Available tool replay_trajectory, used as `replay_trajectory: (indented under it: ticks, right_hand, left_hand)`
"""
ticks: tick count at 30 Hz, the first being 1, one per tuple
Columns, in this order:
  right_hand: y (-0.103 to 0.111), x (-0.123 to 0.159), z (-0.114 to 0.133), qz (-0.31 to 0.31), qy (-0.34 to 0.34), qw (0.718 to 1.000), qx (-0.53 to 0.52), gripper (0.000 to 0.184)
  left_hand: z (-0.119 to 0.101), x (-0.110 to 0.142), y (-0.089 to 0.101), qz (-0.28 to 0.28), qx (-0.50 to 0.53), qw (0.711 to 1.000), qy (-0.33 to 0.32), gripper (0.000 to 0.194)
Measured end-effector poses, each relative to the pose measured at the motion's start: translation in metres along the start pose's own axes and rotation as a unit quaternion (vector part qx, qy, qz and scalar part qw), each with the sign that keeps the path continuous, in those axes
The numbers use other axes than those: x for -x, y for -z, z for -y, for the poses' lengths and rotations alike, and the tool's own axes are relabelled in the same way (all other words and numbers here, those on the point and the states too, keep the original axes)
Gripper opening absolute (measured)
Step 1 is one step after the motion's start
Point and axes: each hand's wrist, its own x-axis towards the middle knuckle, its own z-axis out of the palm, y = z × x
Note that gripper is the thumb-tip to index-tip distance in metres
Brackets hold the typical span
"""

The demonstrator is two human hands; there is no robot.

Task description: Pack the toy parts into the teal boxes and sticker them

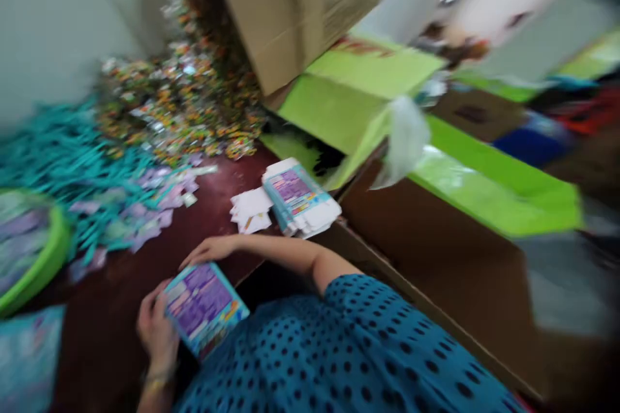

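A small blue and purple printed carton (206, 306) is tilted close to my body at the table's front edge. Along its left side my left hand (159, 322) grips it, fingers curled round the edge. My right hand (209, 250) is closed over the carton's far end, with some fingertips hidden behind it. Beyond my right forearm lies a stack of similar flattened cartons (300, 197), and white paper cards (252, 208) rest beside it. The picture is blurred, so the print cannot be read.
Teal plastic sticks (72, 155) and lilac packets (150, 213) spread across the dark red table (121, 290). A green basin (53, 251) stands at left. Behind is a heap of wrapped small items (194, 103). Large open cardboard boxes (450, 271) stand at right.
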Motion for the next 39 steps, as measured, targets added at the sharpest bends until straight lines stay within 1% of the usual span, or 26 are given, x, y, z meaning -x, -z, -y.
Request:
replay_trajectory:
  ticks: [1, 2, 4, 6, 8, 10, 12, 13, 15, 16, 18, 19, 20, 21, 22, 24, 25, 26, 27, 28, 29, 31, 33, 35, 37, 39]
  right_hand:
    - [-0.009, 0.012, -0.005, -0.084, 0.015, 0.996, 0.004, 0.022]
    - [-0.017, 0.023, -0.011, -0.149, 0.027, 0.988, 0.013, 0.025]
    - [-0.032, 0.038, -0.023, -0.192, 0.065, 0.978, 0.039, 0.032]
    - [-0.045, 0.045, -0.03, -0.186, 0.096, 0.975, 0.076, 0.036]
    - [-0.056, 0.046, -0.028, -0.177, 0.104, 0.975, 0.084, 0.043]
    - [-0.066, 0.043, -0.016, -0.179, 0.096, 0.977, 0.064, 0.058]
    - [-0.078, 0.037, 0.003, -0.199, 0.108, 0.971, 0.073, 0.07]
    - [-0.084, 0.034, 0.013, -0.22, 0.125, 0.962, 0.104, 0.071]
    - [-0.097, 0.026, 0.03, -0.255, 0.164, 0.931, 0.205, 0.066]
    - [-0.103, 0.02, 0.035, -0.256, 0.182, 0.914, 0.257, 0.063]
    - [-0.108, 0.002, 0.038, -0.201, 0.201, 0.9, 0.332, 0.058]
    - [-0.104, -0.01, 0.035, -0.165, 0.198, 0.9, 0.352, 0.056]
    - [-0.094, -0.024, 0.031, -0.147, 0.185, 0.9, 0.367, 0.053]
    - [-0.079, -0.039, 0.027, -0.155, 0.159, 0.897, 0.382, 0.051]
    - [-0.059, -0.054, 0.021, -0.184, 0.123, 0.889, 0.401, 0.049]
    - [-0.015, -0.079, 0.009, -0.281, 0.029, 0.847, 0.45, 0.051]
    - [0.004, -0.087, 0.001, -0.303, -0.014, 0.826, 0.474, 0.055]
    - [0.018, -0.09, -0.007, -0.3, -0.05, 0.814, 0.495, 0.059]
    - [0.025, -0.087, -0.017, -0.286, -0.075, 0.806, 0.513, 0.063]
    - [0.025, -0.078, -0.027, -0.266, -0.087, 0.803, 0.526, 0.064]
    - [0.018, -0.064, -0.038, -0.248, -0.086, 0.803, 0.535, 0.062]
    - [-0.006, -0.024, -0.062, -0.238, -0.057, 0.807, 0.538, 0.057]
    - [-0.033, 0.025, -0.085, -0.248, -0.009, 0.818, 0.52, 0.054]
    - [-0.052, 0.073, -0.103, -0.242, 0.043, 0.832, 0.498, 0.059]
    - [-0.058, 0.114, -0.114, -0.217, 0.087, 0.846, 0.479, 0.063]
    - [-0.058, 0.143, -0.117, -0.201, 0.122, 0.861, 0.451, 0.05]
  left_hand:
    - [0.009, 0.007, 0.018, -0.047, -0.003, 0.999, 0.006, 0.024]
    - [0.016, 0.014, 0.031, -0.06, -0.002, 0.998, 0.012, 0.026]
    - [0.025, 0.023, 0.046, -0.056, -0.028, 0.998, -0.013, 0.032]
    - [0.025, 0.022, 0.049, -0.036, -0.04, 0.998, -0.019, 0.034]
    - [0.017, 0.014, 0.05, -0.041, -0.038, 0.998, -0.029, 0.039]
    - [0.002, 0.004, 0.051, -0.057, -0.03, 0.996, -0.059, 0.044]
    - [-0.015, -0.006, 0.055, -0.081, -0.026, 0.992, -0.093, 0.048]
    - [-0.024, -0.01, 0.059, -0.095, -0.024, 0.989, -0.108, 0.05]
    - [-0.037, -0.014, 0.071, -0.135, -0.028, 0.979, -0.153, 0.049]
    - [-0.04, -0.014, 0.078, -0.159, -0.04, 0.969, -0.183, 0.048]
    - [-0.039, -0.011, 0.09, -0.191, -0.089, 0.947, -0.244, 0.045]
    - [-0.035, -0.009, 0.094, -0.184, -0.128, 0.938, -0.265, 0.043]
    - [-0.028, -0.006, 0.096, -0.155, -0.177, 0.932, -0.276, 0.04]
    - [-0.019, -0.003, 0.095, -0.101, -0.23, 0.928, -0.275, 0.039]
    - [-0.01, 0.0, 0.092, -0.033, -0.286, 0.919, -0.269, 0.041]
    - [0.009, 0.008, 0.077, 0.109, -0.388, 0.877, -0.262, 0.056]
    - [0.018, 0.012, 0.069, 0.16, -0.431, 0.848, -0.264, 0.068]
    - [0.026, 0.016, 0.06, 0.191, -0.467, 0.82, -0.269, 0.079]
    - [0.033, 0.019, 0.053, 0.201, -0.497, 0.798, -0.275, 0.086]
    - [0.038, 0.022, 0.048, 0.197, -0.52, 0.782, -0.281, 0.088]
    - [0.042, 0.023, 0.046, 0.19, -0.535, 0.771, -0.288, 0.086]
    - [0.047, 0.024, 0.047, 0.18, -0.537, 0.762, -0.314, 0.074]
    - [0.045, 0.022, 0.052, 0.182, -0.507, 0.764, -0.355, 0.059]
    - [0.034, 0.017, 0.058, 0.162, -0.459, 0.782, -0.39, 0.042]
    - [0.014, 0.009, 0.061, 0.112, -0.405, 0.813, -0.404, 0.033]
    - [-0.013, 0.002, 0.061, 0.042, -0.357, 0.846, -0.395, 0.036]
